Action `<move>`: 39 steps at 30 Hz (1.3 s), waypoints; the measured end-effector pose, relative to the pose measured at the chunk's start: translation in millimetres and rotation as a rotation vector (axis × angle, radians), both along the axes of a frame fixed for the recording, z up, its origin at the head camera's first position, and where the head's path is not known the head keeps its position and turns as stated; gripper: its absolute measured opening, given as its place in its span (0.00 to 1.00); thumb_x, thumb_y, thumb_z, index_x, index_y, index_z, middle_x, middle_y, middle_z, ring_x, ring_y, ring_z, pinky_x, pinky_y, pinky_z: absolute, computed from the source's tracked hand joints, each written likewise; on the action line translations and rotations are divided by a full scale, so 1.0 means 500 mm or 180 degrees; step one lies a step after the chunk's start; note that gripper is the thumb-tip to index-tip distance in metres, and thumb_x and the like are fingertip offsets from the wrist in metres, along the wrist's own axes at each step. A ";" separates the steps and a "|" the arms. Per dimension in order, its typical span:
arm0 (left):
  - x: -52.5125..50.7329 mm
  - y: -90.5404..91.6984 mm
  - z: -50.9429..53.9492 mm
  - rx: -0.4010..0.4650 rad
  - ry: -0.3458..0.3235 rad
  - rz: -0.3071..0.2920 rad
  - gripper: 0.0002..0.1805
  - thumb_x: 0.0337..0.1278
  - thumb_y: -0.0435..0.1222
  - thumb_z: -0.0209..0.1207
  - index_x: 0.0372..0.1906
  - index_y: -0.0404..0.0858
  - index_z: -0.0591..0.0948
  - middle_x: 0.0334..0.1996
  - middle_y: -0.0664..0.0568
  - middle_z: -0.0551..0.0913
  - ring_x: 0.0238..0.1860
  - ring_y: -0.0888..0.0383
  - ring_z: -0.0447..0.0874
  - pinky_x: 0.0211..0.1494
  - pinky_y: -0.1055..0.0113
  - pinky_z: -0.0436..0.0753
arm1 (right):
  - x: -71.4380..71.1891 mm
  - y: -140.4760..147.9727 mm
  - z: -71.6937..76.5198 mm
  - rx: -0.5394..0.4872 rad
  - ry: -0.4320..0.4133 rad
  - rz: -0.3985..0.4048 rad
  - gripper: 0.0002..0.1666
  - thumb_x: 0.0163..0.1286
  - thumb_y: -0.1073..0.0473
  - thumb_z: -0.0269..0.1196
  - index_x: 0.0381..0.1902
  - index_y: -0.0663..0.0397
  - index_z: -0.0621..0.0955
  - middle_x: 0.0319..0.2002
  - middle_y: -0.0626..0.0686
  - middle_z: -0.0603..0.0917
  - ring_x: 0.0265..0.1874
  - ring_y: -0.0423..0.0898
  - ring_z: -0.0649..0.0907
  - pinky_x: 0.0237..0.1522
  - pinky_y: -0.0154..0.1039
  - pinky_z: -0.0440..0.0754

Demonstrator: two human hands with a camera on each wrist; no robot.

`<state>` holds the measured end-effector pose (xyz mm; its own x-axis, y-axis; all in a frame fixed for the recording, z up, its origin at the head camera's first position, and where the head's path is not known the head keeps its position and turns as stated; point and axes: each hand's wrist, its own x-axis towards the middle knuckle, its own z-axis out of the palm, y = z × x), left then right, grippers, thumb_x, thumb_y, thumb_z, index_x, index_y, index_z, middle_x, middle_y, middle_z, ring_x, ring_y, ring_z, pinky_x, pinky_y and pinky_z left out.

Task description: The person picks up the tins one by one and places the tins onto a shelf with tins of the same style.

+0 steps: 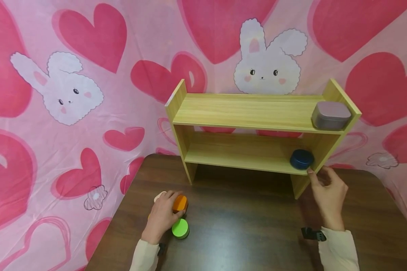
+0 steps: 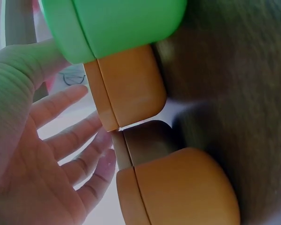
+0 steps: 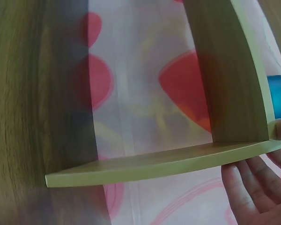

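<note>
On the left of the brown table my left hand (image 1: 162, 215) hovers among small round tins, its fingers spread and relaxed. A green tin (image 1: 181, 228) stands by its thumb and an orange tin (image 1: 180, 203) by its fingertips. The left wrist view also has a dark tin (image 2: 152, 143) and another orange tin (image 2: 182, 192); whether the fingertips touch the lids is unclear. My right hand (image 1: 330, 194) grips the right side panel of the wooden shelf (image 1: 237, 111), thumb at the front edge, fingers outside. Just above that thumb, a blue tin (image 1: 302, 159) sits on the middle board.
A grey-pink rounded box (image 1: 331, 114) stands at the right end of the top board. Behind the shelf hangs a pink cloth (image 1: 220, 75) with hearts and rabbits. The dark wood table (image 1: 244, 226) extends in front of the shelf.
</note>
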<state>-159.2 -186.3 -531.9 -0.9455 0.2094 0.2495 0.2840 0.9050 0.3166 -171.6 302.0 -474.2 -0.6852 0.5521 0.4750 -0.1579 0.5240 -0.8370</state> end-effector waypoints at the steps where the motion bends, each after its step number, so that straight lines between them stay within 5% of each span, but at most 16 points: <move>1: 0.000 0.000 0.000 0.0003 -0.0002 0.0000 0.35 0.41 0.43 0.82 0.60 0.43 0.85 0.52 0.49 0.87 0.50 0.49 0.81 0.53 0.53 0.86 | 0.000 0.000 0.000 -0.0037 -0.0041 -0.0008 0.13 0.65 0.62 0.72 0.45 0.65 0.88 0.28 0.11 0.78 0.29 0.12 0.79 0.33 0.11 0.73; 9: -0.001 0.004 0.003 0.0027 -0.0045 -0.0002 0.36 0.40 0.43 0.83 0.60 0.43 0.85 0.51 0.49 0.86 0.48 0.50 0.80 0.52 0.55 0.86 | 0.003 0.002 0.001 -0.0221 -0.0265 -0.0039 0.15 0.65 0.61 0.73 0.47 0.63 0.87 0.27 0.14 0.79 0.29 0.16 0.79 0.32 0.14 0.72; 25: -0.004 0.012 0.009 0.0084 -0.0235 -0.0007 0.28 0.41 0.47 0.81 0.50 0.42 0.87 0.46 0.52 0.84 0.42 0.55 0.75 0.45 0.61 0.84 | 0.002 0.000 -0.003 -0.0290 -0.0156 0.0062 0.15 0.66 0.62 0.71 0.48 0.65 0.86 0.30 0.16 0.80 0.32 0.15 0.81 0.33 0.13 0.74; 39: -0.004 0.020 0.011 0.0118 -0.0298 -0.0019 0.28 0.42 0.45 0.81 0.50 0.40 0.86 0.46 0.50 0.83 0.41 0.55 0.75 0.48 0.59 0.85 | -0.003 0.002 -0.007 -0.0226 -0.0162 0.0034 0.14 0.66 0.62 0.71 0.48 0.64 0.87 0.29 0.16 0.79 0.31 0.15 0.80 0.31 0.13 0.73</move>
<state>-161.5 -176.5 -526.4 -0.9638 0.2074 0.1677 0.2570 0.8906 0.3753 -173.2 303.2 -477.8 -0.7136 0.5757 0.3992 -0.1195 0.4614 -0.8791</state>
